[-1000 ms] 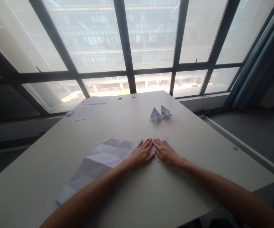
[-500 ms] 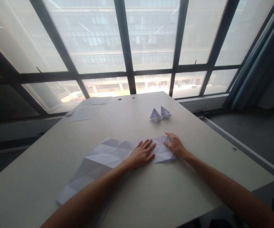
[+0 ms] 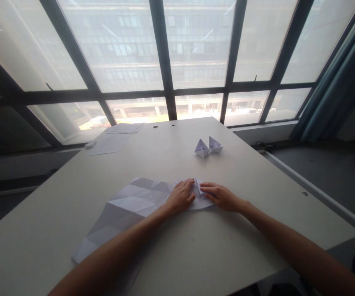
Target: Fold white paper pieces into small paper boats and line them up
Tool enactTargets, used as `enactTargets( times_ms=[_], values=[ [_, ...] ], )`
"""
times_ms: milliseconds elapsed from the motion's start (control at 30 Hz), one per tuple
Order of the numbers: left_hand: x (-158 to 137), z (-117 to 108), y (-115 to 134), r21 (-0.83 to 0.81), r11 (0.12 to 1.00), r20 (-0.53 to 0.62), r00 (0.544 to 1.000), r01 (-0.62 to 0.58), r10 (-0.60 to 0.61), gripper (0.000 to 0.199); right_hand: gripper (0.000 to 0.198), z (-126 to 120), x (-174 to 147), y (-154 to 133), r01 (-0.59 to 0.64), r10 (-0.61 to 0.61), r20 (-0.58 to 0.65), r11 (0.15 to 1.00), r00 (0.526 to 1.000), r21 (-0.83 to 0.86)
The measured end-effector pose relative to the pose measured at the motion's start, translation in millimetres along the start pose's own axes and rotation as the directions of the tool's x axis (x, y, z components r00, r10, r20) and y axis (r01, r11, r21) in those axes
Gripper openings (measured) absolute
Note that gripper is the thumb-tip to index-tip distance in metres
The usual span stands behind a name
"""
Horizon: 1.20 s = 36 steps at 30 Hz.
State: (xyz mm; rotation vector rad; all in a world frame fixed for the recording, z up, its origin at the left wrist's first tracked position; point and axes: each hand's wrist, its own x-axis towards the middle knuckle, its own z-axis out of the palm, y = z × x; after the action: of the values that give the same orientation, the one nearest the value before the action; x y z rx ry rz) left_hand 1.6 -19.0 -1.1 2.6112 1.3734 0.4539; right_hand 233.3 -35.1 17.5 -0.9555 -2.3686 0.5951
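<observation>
A creased white sheet of paper (image 3: pixel 200 204) lies under both hands, its right part folded up into a raised, pointed flap. My left hand (image 3: pixel 180 195) rests on the sheet's left part, palm down, fingers stretched out and thumb apart. From the right, my right hand (image 3: pixel 223 196) holds the folded flap, fingers on top of it and the thumb mostly hidden. A larger sheet of creased paper (image 3: pixel 128 201) spreads to the left, partly behind my left forearm. Whether the two papers join is hidden by my left hand.
Two small folded paper boats (image 3: pixel 201 149) stand past my hands on the white table (image 3: pixel 242 246). Flat paper sheets (image 3: pixel 106 144) lie at the far left. Windows (image 3: pixel 196 49) rise behind the table, and a blue curtain (image 3: pixel 331 78) hangs at the right.
My right hand has moved left from the sheet's right edge, folding that side over toward my left hand. My left hand has shifted slightly left, its fingers closer together.
</observation>
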Motion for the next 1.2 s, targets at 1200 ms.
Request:
enactTargets(
  times_ms=[1200],
  values=[
    [7.0,4.2,-13.9,-0.223,0.967,-0.284,0.940,0.126,-0.188,0.075,0.056,18.1,7.0,11.3,-0.213,0.234,0.037,0.932,0.972,-0.292]
  ],
)
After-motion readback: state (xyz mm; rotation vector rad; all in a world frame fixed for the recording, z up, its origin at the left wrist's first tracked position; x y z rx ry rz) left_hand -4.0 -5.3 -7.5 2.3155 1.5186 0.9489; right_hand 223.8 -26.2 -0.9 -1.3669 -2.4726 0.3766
